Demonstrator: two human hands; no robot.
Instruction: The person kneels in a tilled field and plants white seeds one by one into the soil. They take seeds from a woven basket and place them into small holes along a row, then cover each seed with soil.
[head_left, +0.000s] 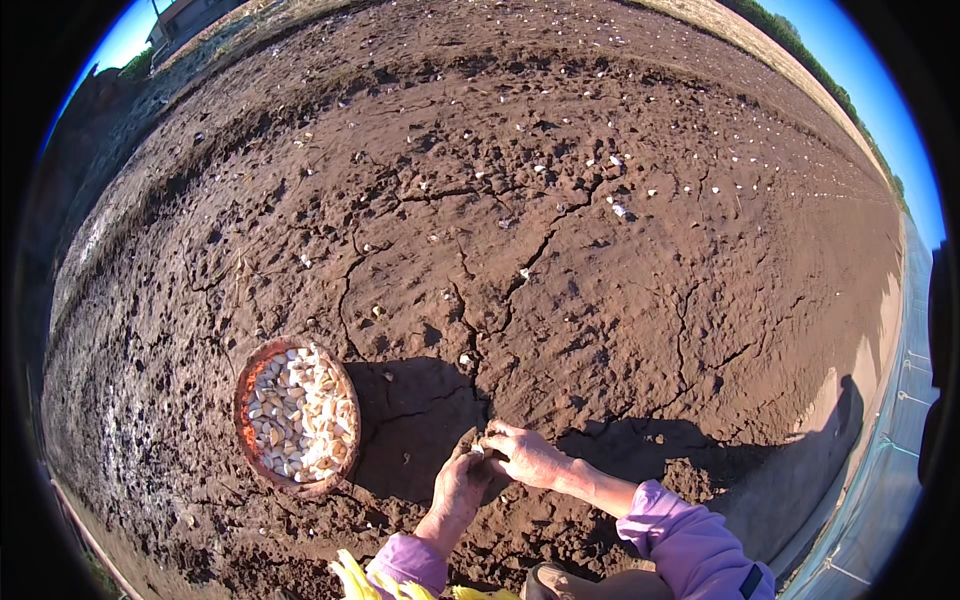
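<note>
My left hand (459, 481) and my right hand (531, 456) meet low in the middle of the view, just above cracked brown soil (600, 300). A pale garlic clove (477, 448) shows at the fingertips of my left hand, with the fingers of my right hand curled against it. Whether the right fingers also grip something is hidden. To the left of both hands stands a round reddish basket (241, 405). It holds a large pile of white garlic cloves (304, 412), some with loose papery skin.
Single cloves lie scattered over the soil, one (466, 359) just beyond my hands and another (524, 274) beside a crack. Translucent plastic sheeting (896, 450) runs along the right edge. My shoe (546, 582) is at the bottom. A building (187, 19) stands far left.
</note>
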